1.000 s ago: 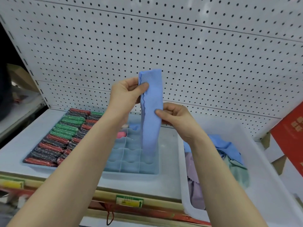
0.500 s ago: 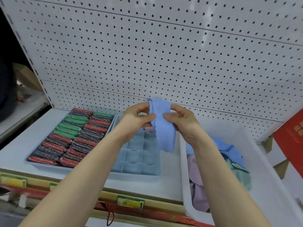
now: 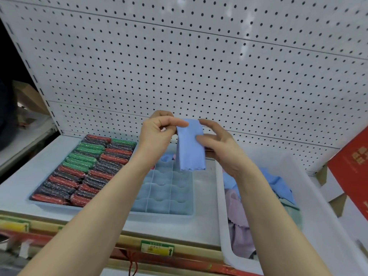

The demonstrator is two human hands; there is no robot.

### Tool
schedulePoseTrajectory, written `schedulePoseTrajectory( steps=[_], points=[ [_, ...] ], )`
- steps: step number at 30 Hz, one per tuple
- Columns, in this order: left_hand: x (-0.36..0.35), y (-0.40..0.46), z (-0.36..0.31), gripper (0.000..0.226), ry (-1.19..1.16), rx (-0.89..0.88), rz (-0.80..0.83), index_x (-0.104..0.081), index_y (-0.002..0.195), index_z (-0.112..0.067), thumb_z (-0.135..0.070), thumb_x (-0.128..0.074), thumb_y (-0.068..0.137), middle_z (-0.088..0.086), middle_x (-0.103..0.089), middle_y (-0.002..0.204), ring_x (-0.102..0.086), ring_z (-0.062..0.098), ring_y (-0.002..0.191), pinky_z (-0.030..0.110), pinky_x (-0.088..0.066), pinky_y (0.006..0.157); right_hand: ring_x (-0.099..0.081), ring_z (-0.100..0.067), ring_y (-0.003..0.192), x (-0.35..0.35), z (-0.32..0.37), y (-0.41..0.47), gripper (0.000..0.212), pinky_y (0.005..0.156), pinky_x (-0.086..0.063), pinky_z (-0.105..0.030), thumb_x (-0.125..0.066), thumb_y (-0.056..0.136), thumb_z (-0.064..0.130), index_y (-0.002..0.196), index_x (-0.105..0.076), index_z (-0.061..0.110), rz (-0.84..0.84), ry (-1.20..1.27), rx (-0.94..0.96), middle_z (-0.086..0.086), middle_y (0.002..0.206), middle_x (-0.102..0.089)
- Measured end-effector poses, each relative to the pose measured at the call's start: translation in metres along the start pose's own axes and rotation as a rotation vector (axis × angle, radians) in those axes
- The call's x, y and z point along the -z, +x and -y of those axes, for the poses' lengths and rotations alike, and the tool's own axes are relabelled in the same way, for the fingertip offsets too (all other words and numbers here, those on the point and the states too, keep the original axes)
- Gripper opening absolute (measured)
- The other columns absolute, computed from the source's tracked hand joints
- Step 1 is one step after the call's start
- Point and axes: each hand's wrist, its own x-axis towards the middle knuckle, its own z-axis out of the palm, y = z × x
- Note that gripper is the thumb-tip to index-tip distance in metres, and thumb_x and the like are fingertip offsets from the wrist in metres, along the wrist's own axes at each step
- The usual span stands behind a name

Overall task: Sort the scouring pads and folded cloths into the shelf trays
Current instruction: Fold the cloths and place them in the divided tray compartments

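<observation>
Left hand (image 3: pixel 159 134): pinches the top left corner of the blue cloth (image 3: pixel 190 148) between thumb and forefinger, the other fingers curled in behind.
Right hand (image 3: pixel 217 144): holds the cloth's right edge, thumb laid across its front face, forefinger reaching over the top right corner; the rest of the fingers lie behind the fabric and cannot be seen well.
Blue cloth: folded into a narrow upright strip, it hangs between the two hands, top edge level with the fingertips, scalloped lower edge free below both grips. It is in the air, over the far right part of the divided tray (image 3: pixel 165 196), touching nothing but the hands.
Divided tray: pale blue, with a grid of small cells, it sits on the shelf (image 3: pixel 205 222) directly below the hands. Most near cells show bare bottoms; in the far cells something blue and something pink show, partly hidden by the left wrist.
Scouring pads (image 3: pixel 87 170): red, green and dark rolls packed in rows in a flat tray, left of the divided tray and just beside it.
White bin (image 3: pixel 318 216): right of the divided tray, under the right forearm, holding loose cloths (image 3: pixel 239 220) in blue, lilac and pale green.
Pegboard (image 3: pixel 199 66): white, perforated, rising behind the shelf.
Red box (image 3: pixel 352 172): at the far right edge.
Price label (image 3: pixel 157 248): on the shelf's near rail.
</observation>
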Motion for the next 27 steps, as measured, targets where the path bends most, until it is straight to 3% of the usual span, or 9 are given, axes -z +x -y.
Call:
schedulePoseTrajectory(
  steps=[2, 5, 7, 9, 12, 15, 18, 22, 27],
  points=[
    [-0.001, -0.002, -0.001, 0.038, -0.058, 0.066, -0.019, -0.076, 0.094, -0.03, 0.0, -0.053, 0.091, 0.0, -0.059, 0.107, -0.063, 0.011, 0.088, 0.025, -0.053, 0.081, -0.07, -0.024, 0.083, -0.005, -0.006, -0.001, 0.044, 0.076, -0.058, -0.035, -0.064, 0.091, 0.007, 0.13, -0.054, 0.025, -0.064, -0.04, 0.035, -0.018, 0.094, -0.072],
    [-0.002, -0.008, -0.001, 0.019, -0.277, 0.44, 0.096, -0.067, 0.105, -0.021, -0.028, -0.05, 0.099, 0.003, -0.069, 0.111, -0.071, 0.015, 0.085, 0.033, -0.056, 0.079, -0.065, -0.019, 0.061, -0.011, -0.003, -0.001, 0.033, 0.055, -0.053, -0.027, -0.063, 0.091, 0.001, 0.118, -0.057, 0.02, -0.153, 0.084, 0.1, -0.006, 0.081, -0.073],
    [-0.002, -0.014, 0.003, 0.038, -0.269, 0.61, 0.247, -0.067, 0.112, -0.011, -0.042, -0.056, 0.095, 0.009, -0.074, 0.107, -0.072, 0.023, 0.088, 0.036, -0.057, 0.08, -0.065, -0.018, 0.059, -0.014, -0.002, 0.0, 0.021, 0.052, -0.05, -0.024, -0.061, 0.092, 0.0, 0.104, -0.059, 0.017, -0.164, 0.103, 0.122, -0.003, 0.078, -0.073],
    [-0.002, -0.018, 0.006, 0.038, -0.29, 0.663, 0.295, -0.065, 0.116, -0.001, -0.031, -0.063, 0.092, 0.017, -0.072, 0.11, -0.07, 0.028, 0.092, 0.034, -0.058, 0.081, -0.067, -0.016, 0.067, -0.014, -0.002, 0.001, 0.019, 0.057, -0.052, -0.024, -0.054, 0.095, -0.003, 0.096, -0.062, 0.014, -0.132, 0.061, 0.14, -0.001, 0.08, -0.073],
    [-0.003, -0.017, 0.004, 0.029, -0.432, 0.689, 0.185, -0.063, 0.116, 0.004, -0.012, -0.062, 0.092, 0.02, -0.071, 0.108, -0.068, 0.03, 0.087, 0.034, -0.057, 0.075, -0.069, -0.019, 0.086, -0.01, -0.006, -0.002, 0.034, 0.071, -0.054, -0.026, -0.045, 0.093, -0.01, 0.102, -0.067, 0.015, -0.008, -0.002, 0.153, -0.005, 0.096, -0.073],
    [-0.002, -0.013, 0.002, 0.015, -0.491, 0.655, 0.131, -0.066, 0.104, 0.0, -0.007, -0.058, 0.094, 0.01, -0.074, 0.088, -0.071, 0.017, 0.072, 0.023, -0.056, 0.057, -0.068, -0.02, 0.099, -0.008, -0.01, -0.008, 0.048, 0.082, -0.053, -0.023, -0.064, 0.083, -0.007, 0.121, -0.064, 0.022, 0.132, -0.056, 0.232, -0.009, 0.115, -0.068],
    [-0.001, -0.011, 0.002, 0.008, -0.509, 0.643, 0.088, -0.066, 0.092, -0.002, -0.005, -0.059, 0.093, 0.003, -0.073, 0.071, -0.069, 0.009, 0.061, 0.017, -0.052, 0.054, -0.064, -0.02, 0.103, -0.015, -0.014, -0.008, 0.063, 0.091, -0.05, -0.021, -0.077, 0.075, -0.006, 0.127, -0.061, 0.027, 0.049, -0.238, 0.384, -0.001, 0.135, -0.046],
    [-0.003, -0.012, 0.001, 0.008, -0.498, 0.656, 0.104, -0.066, 0.097, 0.0, -0.002, -0.06, 0.092, 0.006, -0.074, 0.076, -0.07, 0.011, 0.064, 0.019, -0.055, 0.057, -0.063, -0.006, 0.093, -0.021, -0.009, -0.005, 0.028, 0.083, -0.051, -0.017, -0.076, 0.081, 0.003, 0.096, -0.074, 0.026, -0.122, -0.231, 0.468, 0.002, 0.127, -0.051],
    [-0.003, -0.015, 0.006, 0.037, -0.386, 0.53, 0.136, -0.059, 0.118, -0.003, 0.013, -0.062, 0.085, 0.014, -0.074, 0.097, -0.071, 0.025, 0.085, 0.031, -0.061, 0.068, -0.059, -0.005, 0.088, -0.016, -0.011, 0.0, 0.012, 0.07, -0.048, -0.023, -0.074, 0.086, 0.021, 0.074, -0.072, 0.022, -0.191, -0.294, 0.25, 0.004, 0.117, -0.059]
  ],
)
